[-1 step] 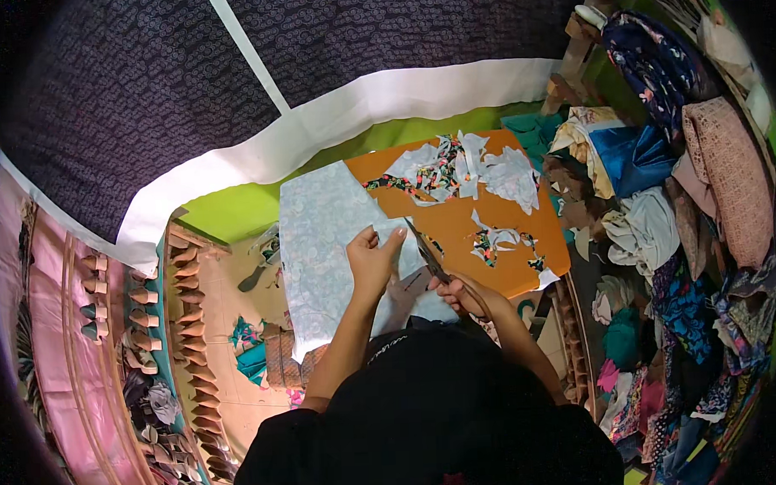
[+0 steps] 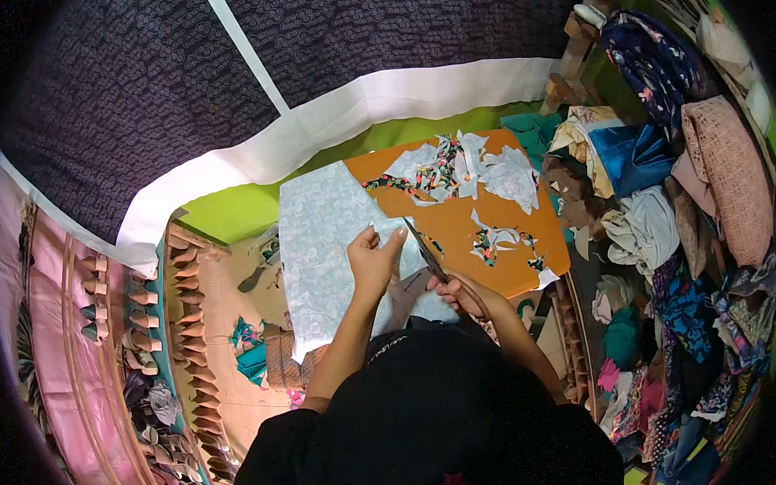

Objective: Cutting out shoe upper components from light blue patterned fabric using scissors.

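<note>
A short line of pale lettering (image 2: 390, 348) runs slantwise along the upper left edge of the black clothing (image 2: 411, 413), at the lower centre of the frame; it is too small and curved to read with certainty. Near the bottom edge, right of centre, a small dark red mark (image 2: 453, 482), star-like in outline, stands on the same clothing. No other writing can be read.

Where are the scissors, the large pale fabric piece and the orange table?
Scissors (image 2: 425, 254): head view, on the dark blades.
Large pale fabric piece (image 2: 320, 245): head view, on its flat left part.
Orange table (image 2: 447, 222): head view, on a bare patch of its top.
</note>
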